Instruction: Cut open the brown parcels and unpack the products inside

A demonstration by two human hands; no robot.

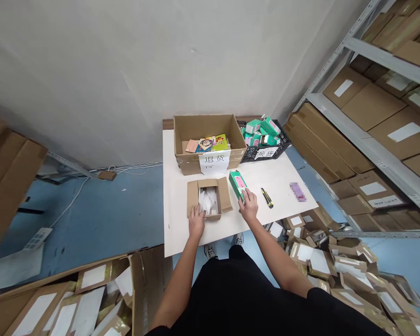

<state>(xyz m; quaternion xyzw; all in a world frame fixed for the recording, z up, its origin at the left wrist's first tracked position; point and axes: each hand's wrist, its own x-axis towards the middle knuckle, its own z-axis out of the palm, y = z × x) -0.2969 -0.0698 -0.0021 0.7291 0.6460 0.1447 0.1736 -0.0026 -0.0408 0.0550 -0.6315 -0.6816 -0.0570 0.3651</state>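
A small open cardboard box (207, 198) with white paper inside sits on the white table (182, 233). My left hand (196, 220) rests on its near left corner, fingers curled on the box edge. My right hand (248, 204) grips the near end of a green and pink product box (237, 183) lying on the table just right of the small box.
A larger open carton (207, 144) with colourful items and a paper label stands at the back. A black crate (266, 140) holds several green boxes. A utility knife (267, 198) lies right of my hand. Piles of small cartons (336, 266) cover the floor; shelves (371, 140) stand right.
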